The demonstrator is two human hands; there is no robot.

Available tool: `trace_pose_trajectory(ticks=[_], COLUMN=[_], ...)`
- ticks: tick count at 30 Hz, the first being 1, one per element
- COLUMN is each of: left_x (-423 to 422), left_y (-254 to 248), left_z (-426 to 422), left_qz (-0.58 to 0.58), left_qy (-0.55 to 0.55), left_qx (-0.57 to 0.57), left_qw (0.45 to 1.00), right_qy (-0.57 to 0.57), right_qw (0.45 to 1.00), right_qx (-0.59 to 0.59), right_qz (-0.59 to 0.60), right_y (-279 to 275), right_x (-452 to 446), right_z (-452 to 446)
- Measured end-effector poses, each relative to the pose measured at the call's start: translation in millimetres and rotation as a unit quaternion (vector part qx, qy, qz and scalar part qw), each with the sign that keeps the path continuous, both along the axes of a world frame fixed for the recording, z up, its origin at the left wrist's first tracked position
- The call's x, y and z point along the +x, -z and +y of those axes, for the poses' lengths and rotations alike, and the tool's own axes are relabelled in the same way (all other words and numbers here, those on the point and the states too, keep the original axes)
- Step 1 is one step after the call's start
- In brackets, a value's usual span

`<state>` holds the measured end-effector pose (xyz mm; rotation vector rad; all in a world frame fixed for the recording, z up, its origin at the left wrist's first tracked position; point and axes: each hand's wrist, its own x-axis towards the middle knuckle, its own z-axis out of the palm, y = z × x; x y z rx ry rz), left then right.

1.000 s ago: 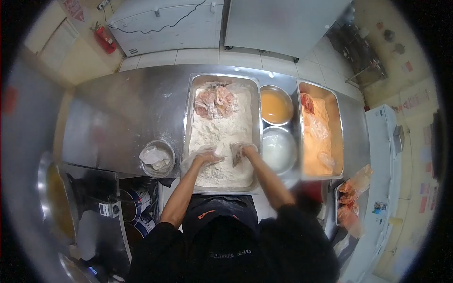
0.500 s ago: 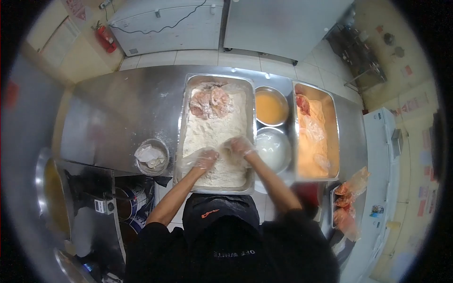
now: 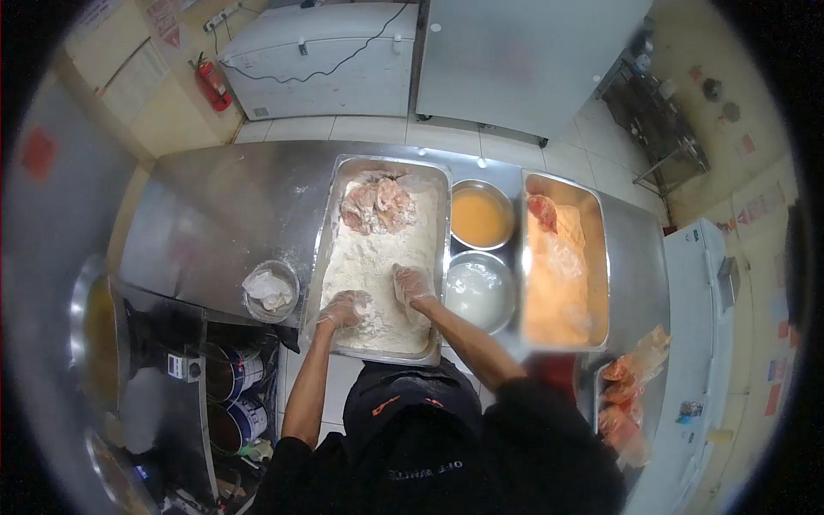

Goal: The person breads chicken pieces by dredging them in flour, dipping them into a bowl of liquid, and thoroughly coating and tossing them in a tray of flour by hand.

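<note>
A deep steel tray [image 3: 441, 249] full of white flour [image 3: 378, 266] lies in front of me. Both hands wear thin clear plastic gloves dusted with flour. My left hand [image 3: 345, 309] rests in the flour near the tray's left side, its fingers loosely out and partly sunk in. Closer to the right wall, my right hand [image 3: 412, 285] touches the flour with fingers extended, tips partly hidden. Between the hands is a strip of loose flour. Pieces of raw meat [image 3: 378, 206], partly coated, lie at the tray's far end.
Right of the tray stand a bowl of orange liquid [image 3: 479, 216], a bowl of whitish liquid [image 3: 479, 293] and a tray of orange powder [image 3: 558, 283] with red meat [image 3: 542, 213]. A small bowl [image 3: 271, 292] sits left. Bagged meat [image 3: 631, 386] lies at lower right.
My hands have moved apart, the left one shifting left and nearer to me across the flour. The camera view has shifted a little. The meat stays at the far end.
</note>
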<state>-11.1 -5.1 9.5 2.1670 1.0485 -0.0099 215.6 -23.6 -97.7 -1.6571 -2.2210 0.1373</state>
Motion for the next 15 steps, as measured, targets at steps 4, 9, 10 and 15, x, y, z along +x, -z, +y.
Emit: trace_pose_trajectory(ticks=[4,9,10,15], left_x=[2.3,35.3,59.2,52.7], left_y=[-54.6,-28.5,-18.9,-20.4], left_z=[2.5,14.8,16.7,28.8], left_qz=[-0.119,-0.125,-0.147,-0.256], left_qy=[-0.185,-0.368,-0.364,-0.411], left_qx=[0.005,0.108,0.156,0.057], left_qw=[0.976,0.915,0.906,0.873], right_qy=[0.047,0.082,0.079,0.074], right_qw=[0.998,0.984,0.985,0.978], right_qx=[-0.022,0.14,0.136,0.028], right_qz=[0.043,0.075,0.074,0.191], right_y=[-71.0,-119.8,-121.7,-175.0], right_x=[-2.6,-7.5,-10.9,-8.8], right_z=[5.3,9.5,9.5,4.0])
